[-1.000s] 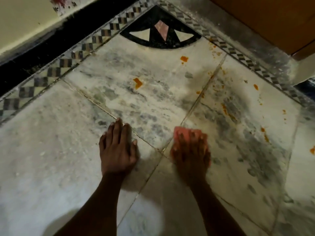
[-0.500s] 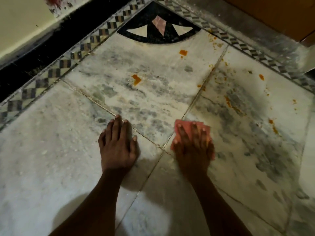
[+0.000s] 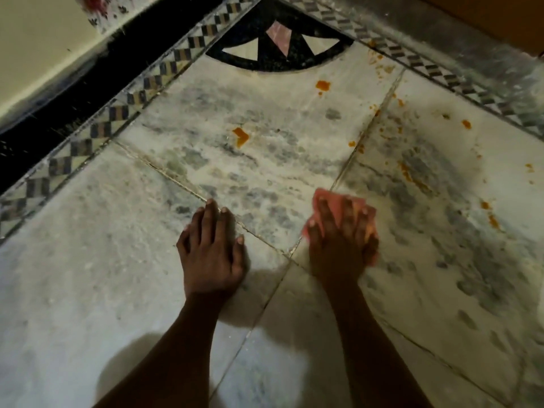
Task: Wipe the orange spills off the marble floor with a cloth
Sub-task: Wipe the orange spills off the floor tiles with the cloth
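Note:
A pink cloth (image 3: 325,201) lies flat on the white-grey marble floor (image 3: 88,275), pressed down under my right hand (image 3: 343,242), whose fingers are spread over it. My left hand (image 3: 210,248) rests flat on the floor to the left, holding nothing. Orange spills lie beyond the hands: one blob (image 3: 241,136) in the middle tile, another (image 3: 322,85) farther back near the black inlay, and streaks and spots (image 3: 407,172) on the right tile, with more (image 3: 490,214) at the right.
A checkered border strip (image 3: 117,113) and black band run along the left, below a cream wall (image 3: 38,39). A black fan-shaped inlay (image 3: 279,45) marks the corner. A second border strip (image 3: 441,72) and a brown wooden panel (image 3: 500,19) lie at the back right.
My right hand has slid the cloth slightly forward across the tile joint. My left hand has stayed planted; the view has shifted a little.

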Tool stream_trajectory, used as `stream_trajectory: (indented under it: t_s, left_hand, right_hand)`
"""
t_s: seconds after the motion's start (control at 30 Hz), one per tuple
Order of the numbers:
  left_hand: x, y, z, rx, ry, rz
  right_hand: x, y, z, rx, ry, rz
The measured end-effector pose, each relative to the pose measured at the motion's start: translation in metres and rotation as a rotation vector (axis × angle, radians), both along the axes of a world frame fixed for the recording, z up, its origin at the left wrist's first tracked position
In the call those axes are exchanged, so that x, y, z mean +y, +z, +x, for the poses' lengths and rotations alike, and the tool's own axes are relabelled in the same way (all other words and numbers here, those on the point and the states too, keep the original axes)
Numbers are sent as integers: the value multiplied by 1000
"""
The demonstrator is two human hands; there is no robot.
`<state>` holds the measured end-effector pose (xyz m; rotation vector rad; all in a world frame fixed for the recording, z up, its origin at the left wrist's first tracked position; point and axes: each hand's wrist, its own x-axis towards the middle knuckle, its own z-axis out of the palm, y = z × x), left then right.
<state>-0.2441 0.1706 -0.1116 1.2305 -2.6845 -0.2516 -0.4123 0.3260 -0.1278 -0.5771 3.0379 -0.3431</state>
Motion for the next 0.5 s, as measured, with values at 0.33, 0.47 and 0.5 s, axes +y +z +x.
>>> stream_trajectory:
  t_s: [0.33, 0.47, 0.5]
  left_hand:
    - [-1, 0, 2, -11, 2, 16]
    - [-2, -3, 2, -4, -4, 12]
    - [-1, -3, 2, -8, -3, 18]
  right_hand:
    - [-22, 4, 30, 12, 455, 17]
    - [-5, 5, -3, -15, 199, 31]
    - [-25, 7, -11, -31, 70, -2]
